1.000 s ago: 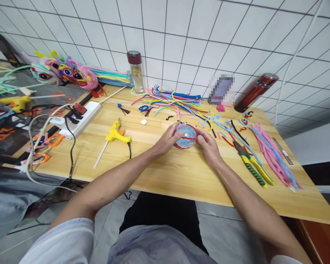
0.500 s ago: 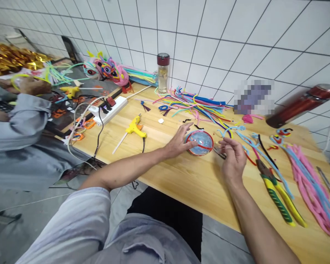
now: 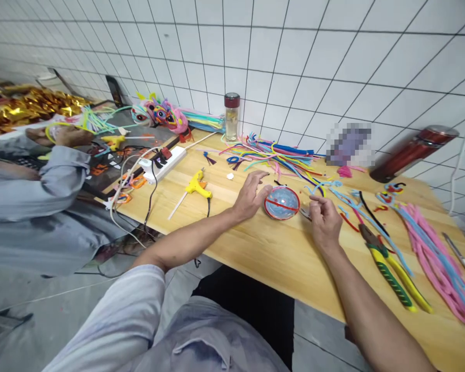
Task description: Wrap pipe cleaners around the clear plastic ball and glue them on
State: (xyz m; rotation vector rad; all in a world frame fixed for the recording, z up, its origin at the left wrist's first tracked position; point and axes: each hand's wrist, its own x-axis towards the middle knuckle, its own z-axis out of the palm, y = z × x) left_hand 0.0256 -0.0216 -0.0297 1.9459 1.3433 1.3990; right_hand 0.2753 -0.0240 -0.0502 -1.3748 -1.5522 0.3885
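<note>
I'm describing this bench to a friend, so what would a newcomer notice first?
Probably the round, red-rimmed bluish piece between the left hand and right hand. Next, the yellow glue gun to its left and the green-and-yellow pliers farther right. Behind, toward the wall, lies a bright pile of pipe cleaners.

This looks like a craft workshop to me: a yellow glue gun (image 3: 197, 185) left of the left hand (image 3: 251, 197), pliers (image 3: 384, 267) right of the right hand (image 3: 326, 222), fuzzy stems (image 3: 289, 151) strewn beyond both, a co-worker (image 3: 67, 178) well off leftward.
</note>
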